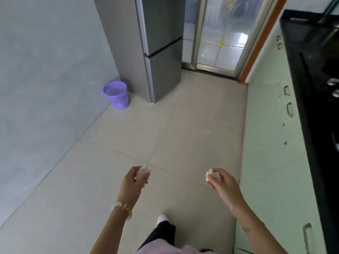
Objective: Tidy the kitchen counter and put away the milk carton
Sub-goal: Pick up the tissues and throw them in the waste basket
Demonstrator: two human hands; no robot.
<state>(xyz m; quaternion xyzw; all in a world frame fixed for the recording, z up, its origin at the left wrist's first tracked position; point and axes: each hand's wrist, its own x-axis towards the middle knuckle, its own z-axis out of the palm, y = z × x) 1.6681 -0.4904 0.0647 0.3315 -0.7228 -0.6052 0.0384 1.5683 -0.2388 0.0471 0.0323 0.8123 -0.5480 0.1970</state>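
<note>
Both my hands are held out over the beige tiled floor. My left hand [133,180] is closed around a crumpled white paper wad [143,172]. A second crumpled white paper wad [211,174] is pinched in my right hand [222,182]. Far ahead to the left, a purple perforated waste bin [116,95] stands on the floor against the grey wall, beside the grey fridge [159,52], whose doors are closed. The black kitchen counter [315,99] runs along the right edge of the view. No milk carton is in view.
Pale green cabinet fronts [269,136] with metal handles line the right side under the counter. A glass door [220,33] with an orange frame stands at the far end. Open floor lies between me and the bin. My foot [161,219] steps forward.
</note>
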